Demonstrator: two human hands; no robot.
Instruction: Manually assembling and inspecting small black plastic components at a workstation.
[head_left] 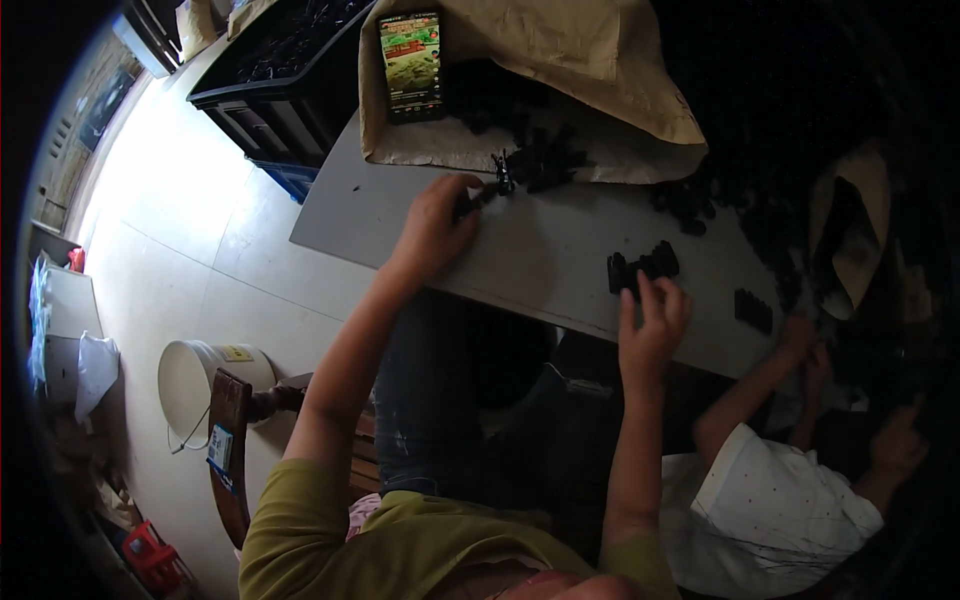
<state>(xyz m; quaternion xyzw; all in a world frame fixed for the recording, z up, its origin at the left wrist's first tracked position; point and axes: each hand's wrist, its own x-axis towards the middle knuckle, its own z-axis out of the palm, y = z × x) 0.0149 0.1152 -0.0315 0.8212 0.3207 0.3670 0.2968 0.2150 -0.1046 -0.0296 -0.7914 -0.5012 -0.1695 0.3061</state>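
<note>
My left hand [438, 225] is over the table with its fingers curled round a small black part [466, 203]. Just beyond it lies a loose pile of black plastic pieces [545, 160], at the mouth of a brown paper sack [590, 45]. A short row of black pieces [643, 265] stands side by side on the grey table [560, 250]. My right hand [657, 318] is at the near side of that row, thumb and fingers apart, a fingertip at its edge. The pieces' exact kind is too dark to tell.
A lit phone [411, 68] rests on the sack. Another row of black pieces [753, 311] lies to the right, near another person's hand [797, 338]. A black crate [275, 90] stands at the far left, and a white bucket [190, 385] is on the floor.
</note>
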